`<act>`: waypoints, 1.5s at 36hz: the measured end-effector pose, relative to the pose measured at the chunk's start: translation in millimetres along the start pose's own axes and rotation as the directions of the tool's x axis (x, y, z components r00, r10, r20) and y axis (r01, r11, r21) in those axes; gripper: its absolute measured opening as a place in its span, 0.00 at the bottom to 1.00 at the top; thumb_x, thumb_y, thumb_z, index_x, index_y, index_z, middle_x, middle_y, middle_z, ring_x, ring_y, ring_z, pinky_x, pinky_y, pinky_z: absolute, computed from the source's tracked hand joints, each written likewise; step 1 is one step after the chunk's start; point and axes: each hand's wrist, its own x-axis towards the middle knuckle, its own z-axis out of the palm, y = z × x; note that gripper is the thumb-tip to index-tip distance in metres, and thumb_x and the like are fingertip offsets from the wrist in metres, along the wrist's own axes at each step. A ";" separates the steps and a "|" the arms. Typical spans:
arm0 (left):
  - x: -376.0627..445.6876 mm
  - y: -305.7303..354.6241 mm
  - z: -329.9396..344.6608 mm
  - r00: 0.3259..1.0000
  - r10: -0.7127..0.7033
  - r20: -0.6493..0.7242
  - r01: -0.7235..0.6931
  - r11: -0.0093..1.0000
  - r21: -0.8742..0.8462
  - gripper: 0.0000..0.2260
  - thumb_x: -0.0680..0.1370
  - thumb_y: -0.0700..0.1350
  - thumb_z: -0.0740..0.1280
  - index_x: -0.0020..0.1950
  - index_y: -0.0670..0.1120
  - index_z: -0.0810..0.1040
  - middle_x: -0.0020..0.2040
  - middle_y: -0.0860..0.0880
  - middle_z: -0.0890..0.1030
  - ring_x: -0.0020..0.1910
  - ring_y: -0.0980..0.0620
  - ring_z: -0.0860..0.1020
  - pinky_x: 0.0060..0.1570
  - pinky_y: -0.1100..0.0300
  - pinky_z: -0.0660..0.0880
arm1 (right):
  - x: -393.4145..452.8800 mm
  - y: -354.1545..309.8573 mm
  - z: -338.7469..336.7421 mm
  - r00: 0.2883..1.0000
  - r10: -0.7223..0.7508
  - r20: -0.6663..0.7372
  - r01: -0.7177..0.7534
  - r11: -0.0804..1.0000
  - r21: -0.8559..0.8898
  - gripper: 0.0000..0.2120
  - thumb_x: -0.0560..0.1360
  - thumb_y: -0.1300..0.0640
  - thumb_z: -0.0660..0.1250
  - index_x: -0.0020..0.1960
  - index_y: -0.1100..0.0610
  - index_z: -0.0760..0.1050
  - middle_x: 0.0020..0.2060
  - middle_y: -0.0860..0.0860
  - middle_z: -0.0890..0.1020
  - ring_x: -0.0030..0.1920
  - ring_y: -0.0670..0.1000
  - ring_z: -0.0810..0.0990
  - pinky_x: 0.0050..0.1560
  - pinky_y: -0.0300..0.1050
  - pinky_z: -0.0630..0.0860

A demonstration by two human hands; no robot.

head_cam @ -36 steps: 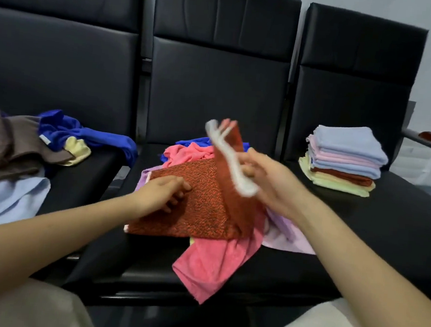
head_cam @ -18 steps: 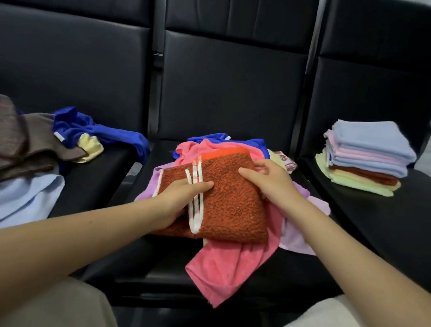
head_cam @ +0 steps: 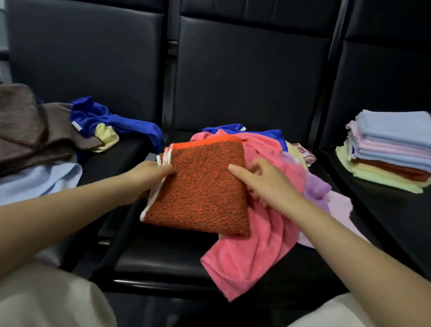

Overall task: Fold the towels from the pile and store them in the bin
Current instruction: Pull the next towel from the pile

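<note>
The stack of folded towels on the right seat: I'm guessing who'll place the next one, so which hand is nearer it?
Right. The right hand rests on the orange towel's right edge, toward the stack of folded towels; the left hand grips its far edge.

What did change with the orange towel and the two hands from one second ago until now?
The right hand swung the raised half of the orange towel over to the left, closing the fold, then let go and now rests on its right edge. The left hand moved to grip the white-trimmed left edge. The folded stack stayed untouched.
</note>
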 end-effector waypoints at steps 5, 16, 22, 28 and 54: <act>-2.2 -8.7 -10.9 1.000 0.022 0.016 -0.024 0.990 0.138 0.13 0.78 0.50 0.67 0.56 0.43 0.79 0.48 0.46 0.82 0.39 0.51 0.80 0.34 0.60 0.73 | -9.2 -8.2 5.1 0.997 0.029 0.069 -0.027 0.999 -0.030 0.24 0.70 0.31 0.66 0.39 0.53 0.70 0.30 0.49 0.77 0.31 0.50 0.77 0.37 0.50 0.79; -22.2 15.1 -11.8 0.989 0.099 0.106 -0.096 0.995 -0.033 0.14 0.77 0.47 0.70 0.61 0.45 0.78 0.54 0.47 0.83 0.51 0.50 0.82 0.48 0.59 0.77 | -25.1 -30.0 17.6 0.941 0.065 0.332 -0.273 0.727 0.630 0.15 0.73 0.58 0.73 0.58 0.60 0.80 0.48 0.55 0.86 0.44 0.52 0.85 0.46 0.43 0.81; -45.3 50.2 12.5 0.935 0.310 0.171 -0.239 0.910 -0.340 0.08 0.79 0.44 0.66 0.57 0.47 0.77 0.52 0.47 0.84 0.50 0.49 0.82 0.53 0.55 0.78 | -25.2 -42.4 -20.6 0.962 -0.018 0.274 -0.239 0.437 0.867 0.10 0.71 0.61 0.70 0.52 0.59 0.80 0.45 0.57 0.85 0.40 0.54 0.85 0.45 0.49 0.82; -57.7 76.6 64.5 0.910 0.350 0.221 -0.219 0.859 -0.463 0.07 0.78 0.40 0.67 0.56 0.47 0.77 0.46 0.50 0.85 0.43 0.54 0.83 0.45 0.63 0.80 | -30.7 -26.8 -63.8 0.974 -0.019 0.228 -0.213 0.283 0.935 0.09 0.78 0.59 0.63 0.49 0.62 0.79 0.40 0.58 0.85 0.35 0.54 0.85 0.37 0.45 0.83; -31.1 125.0 428.1 0.827 0.359 0.434 -0.256 0.926 -0.278 0.22 0.75 0.34 0.65 0.68 0.44 0.68 0.61 0.43 0.77 0.59 0.45 0.77 0.58 0.55 0.74 | -90.8 248.4 -256.4 0.584 0.623 -0.521 -0.016 0.650 0.760 0.16 0.74 0.64 0.71 0.62 0.62 0.76 0.52 0.57 0.82 0.48 0.51 0.81 0.50 0.44 0.77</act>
